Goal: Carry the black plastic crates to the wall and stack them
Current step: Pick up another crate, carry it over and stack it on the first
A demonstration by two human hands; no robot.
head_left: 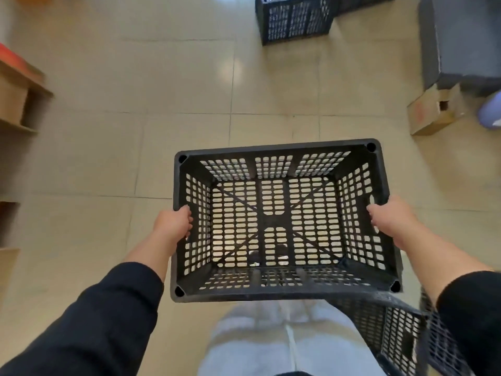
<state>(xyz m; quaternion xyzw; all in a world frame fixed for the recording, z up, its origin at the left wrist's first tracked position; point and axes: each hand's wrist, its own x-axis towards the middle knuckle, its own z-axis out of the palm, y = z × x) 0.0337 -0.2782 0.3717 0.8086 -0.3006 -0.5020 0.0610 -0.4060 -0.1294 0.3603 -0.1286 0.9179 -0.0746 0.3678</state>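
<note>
The black plastic crate (284, 221) is up off the floor, empty, mouth up, right in front of my waist. Its long axis runs left to right across me, so I've got a short end wall in each hand. My left hand (173, 222) is curled over the left rim, fingers hooked down inside the lattice wall. My right hand (390, 217) is wrapped over the right rim by the handle slot. Both hands are closed tight on the crate, neither nearer than the other, and the load sits square between them.

Now, where it's going: the stacked crates (296, 19) stand on the floor far ahead and a touch to the right, at the top of my view. I can't make out the wall itself from here. So the carry is straight forward with a slight drift right, and I reckon the crate can stay broadside as it is, though I can't tell yet how the far ones are turned.

Watch the near right: another black crate (401, 335) sits low beside my right leg, just under my forearm. Farther right there's a cardboard box (433, 112) on the floor, with cardboard shelving (19, 96) off to the left. The tiled floor (176, 104) between me and the stack looks open.
</note>
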